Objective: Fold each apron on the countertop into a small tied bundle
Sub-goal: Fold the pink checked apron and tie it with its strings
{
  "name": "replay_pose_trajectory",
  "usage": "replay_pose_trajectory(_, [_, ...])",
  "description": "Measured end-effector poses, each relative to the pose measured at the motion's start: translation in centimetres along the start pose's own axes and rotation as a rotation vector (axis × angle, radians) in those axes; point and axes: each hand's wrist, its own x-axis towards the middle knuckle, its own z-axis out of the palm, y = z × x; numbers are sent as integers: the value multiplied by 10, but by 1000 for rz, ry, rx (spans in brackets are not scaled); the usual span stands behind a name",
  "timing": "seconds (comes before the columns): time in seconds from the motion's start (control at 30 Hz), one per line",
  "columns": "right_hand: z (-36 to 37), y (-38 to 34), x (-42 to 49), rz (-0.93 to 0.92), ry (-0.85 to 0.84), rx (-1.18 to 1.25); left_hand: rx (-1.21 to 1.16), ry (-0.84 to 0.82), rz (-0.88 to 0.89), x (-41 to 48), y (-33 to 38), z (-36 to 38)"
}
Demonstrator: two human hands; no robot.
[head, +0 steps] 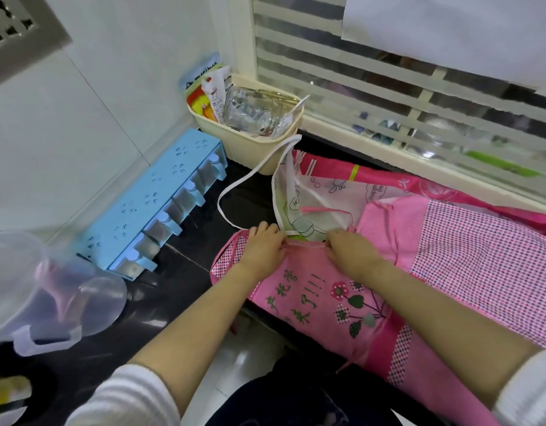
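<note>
Now the left hand [263,245] and right hand [351,252] each pinch the top hem of the pink apron [321,290], spread on the counter [185,272] (a white apron [322,192] lies just beyond). Folding seems barely begun, and the next move calls for an even fold.

Between left hand [262,245] and right hand [350,252]: pink apron [308,272], green lettering, flower motif. Right of it: checked pink apron [481,256]. Beyond: white apron [314,204], outline drawings.
</note>
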Motion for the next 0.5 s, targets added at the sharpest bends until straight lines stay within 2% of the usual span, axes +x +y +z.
replay_pose_trajectory(0.13, [1,0,4,6,40,-34,-47,-40,10,10,-2,-1])
replay_pose_trajectory(0.4, [1,2,7,23,52,-132,49,-79,11,24,2,-8])
replay_pose_trajectory(0.5, [-1,0,8,-31,70,-146,54,-86,40,25,-2,-18])
